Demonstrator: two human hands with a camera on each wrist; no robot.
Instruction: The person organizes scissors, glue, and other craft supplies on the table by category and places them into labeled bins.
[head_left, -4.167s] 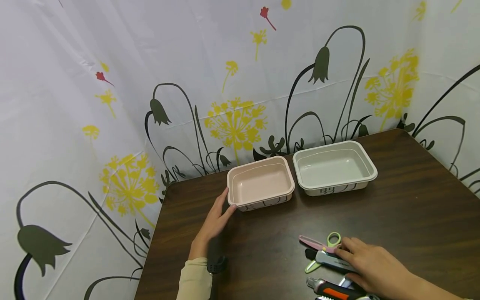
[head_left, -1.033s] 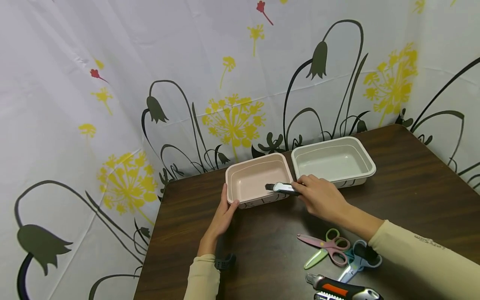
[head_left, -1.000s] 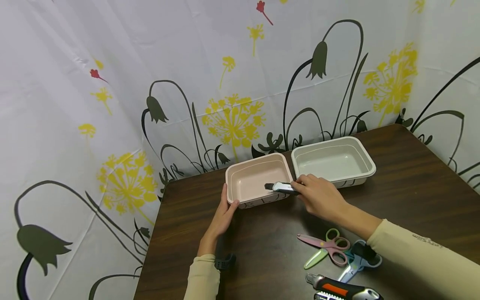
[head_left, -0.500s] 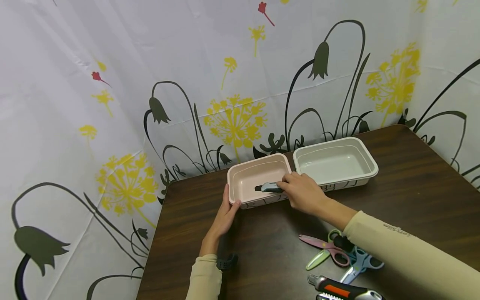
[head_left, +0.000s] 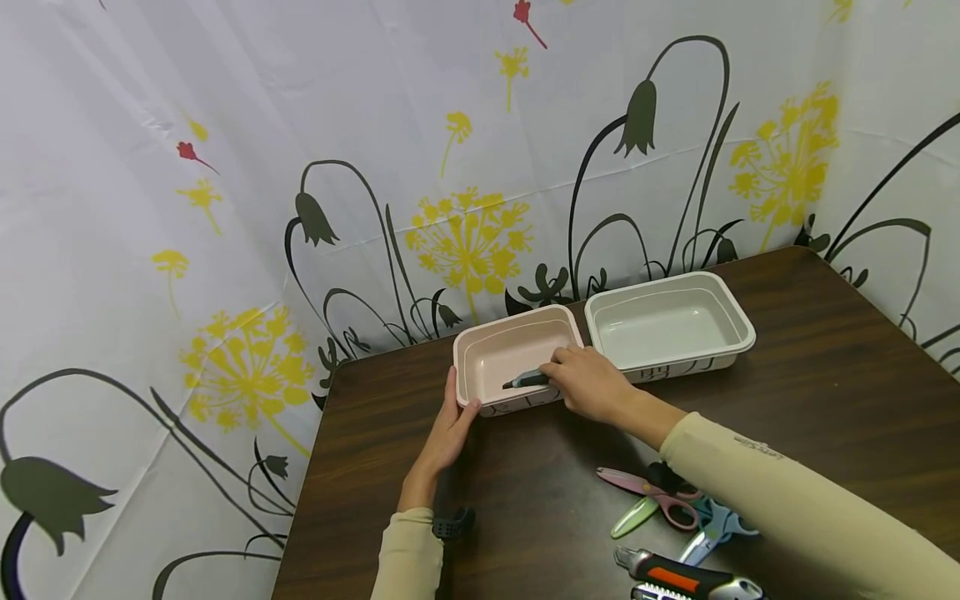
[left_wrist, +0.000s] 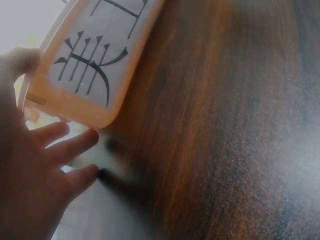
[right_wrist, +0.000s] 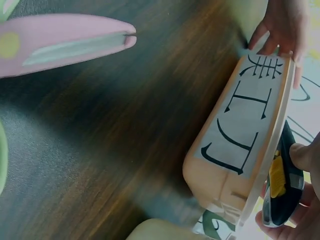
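Note:
In the head view my right hand pinches a utility knife over the near side of the pink plastic bin, its tip pointing left and down into the bin. The right wrist view shows the dark knife's yellow slider, with my thumb on the body and fingers beneath, beside the rim. My left hand touches the bin's left end and near corner. In the left wrist view my left fingers are fairly straight and spread, the thumb against the rim.
A white bin stands right of the pink one. Pink and green scissors, blue scissors and a black and orange utility knife lie nearer on the brown table, partly under my right forearm. A patterned curtain hangs behind.
My right hand has carried the utility knife from the pile of tools to the pink bin. Over the last second it has shifted left and the knife has tilted downward. My left hand stays at the bin.

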